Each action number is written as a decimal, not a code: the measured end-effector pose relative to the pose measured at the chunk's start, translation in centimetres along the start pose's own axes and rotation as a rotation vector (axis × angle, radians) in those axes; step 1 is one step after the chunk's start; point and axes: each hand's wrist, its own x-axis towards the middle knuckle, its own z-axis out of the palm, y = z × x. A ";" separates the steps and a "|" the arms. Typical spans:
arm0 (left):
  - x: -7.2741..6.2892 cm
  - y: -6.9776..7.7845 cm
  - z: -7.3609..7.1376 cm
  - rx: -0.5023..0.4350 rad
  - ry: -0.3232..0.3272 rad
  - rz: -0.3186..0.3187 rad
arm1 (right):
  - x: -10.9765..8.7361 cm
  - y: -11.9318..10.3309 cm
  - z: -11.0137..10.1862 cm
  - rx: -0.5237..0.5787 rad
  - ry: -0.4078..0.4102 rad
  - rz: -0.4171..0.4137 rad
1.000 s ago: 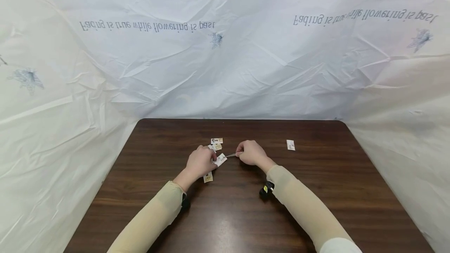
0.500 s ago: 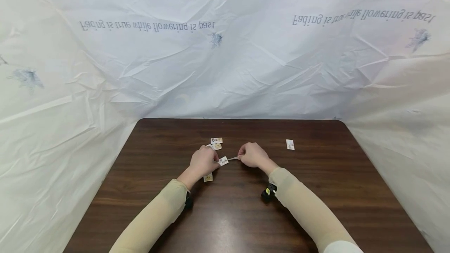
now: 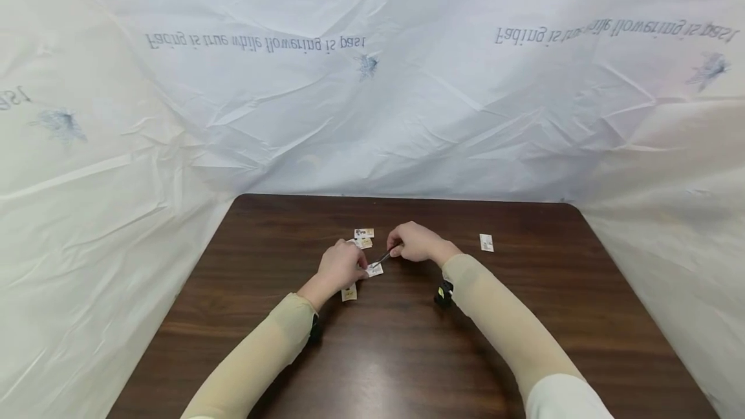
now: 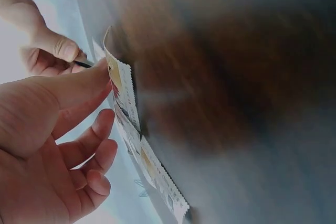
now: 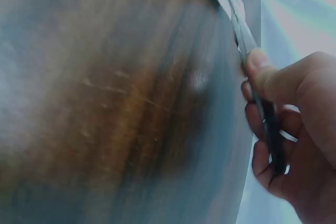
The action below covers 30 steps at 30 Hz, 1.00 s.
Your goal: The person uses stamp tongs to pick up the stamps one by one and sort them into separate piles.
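left hand (image 3: 339, 265) pinches a stamp (image 3: 376, 270) | right hand (image 3: 416, 242) grips a thin tool (image 5: 272, 129), tip at the stamp | stamp is between the hands | other stamps (image 3: 486, 242) on brown table (image 3: 465, 361)

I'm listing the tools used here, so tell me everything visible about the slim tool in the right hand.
The slim tool is long and tapered, with a silvery, metal-looking front and a dark rear part. The right hand pinches it between thumb and fingers. It slants down toward the left hand, its tip at the printed paper piece there; whether they touch is unclear.
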 end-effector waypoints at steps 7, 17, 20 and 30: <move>0.0 -0.1 0.1 -0.003 0.008 0.007 | 1.2 -0.2 -0.7 -0.042 -0.051 -0.055; 0.1 -0.4 0.3 0.007 0.020 0.009 | 2.7 -0.6 -1.0 -0.107 -0.115 -0.080; 0.0 -0.3 0.3 0.012 0.026 0.012 | 3.1 -0.9 -1.1 -0.144 -0.123 -0.083; -0.1 -0.3 0.3 0.029 0.021 0.011 | 4.1 -1.1 -1.0 -0.335 -0.096 -0.137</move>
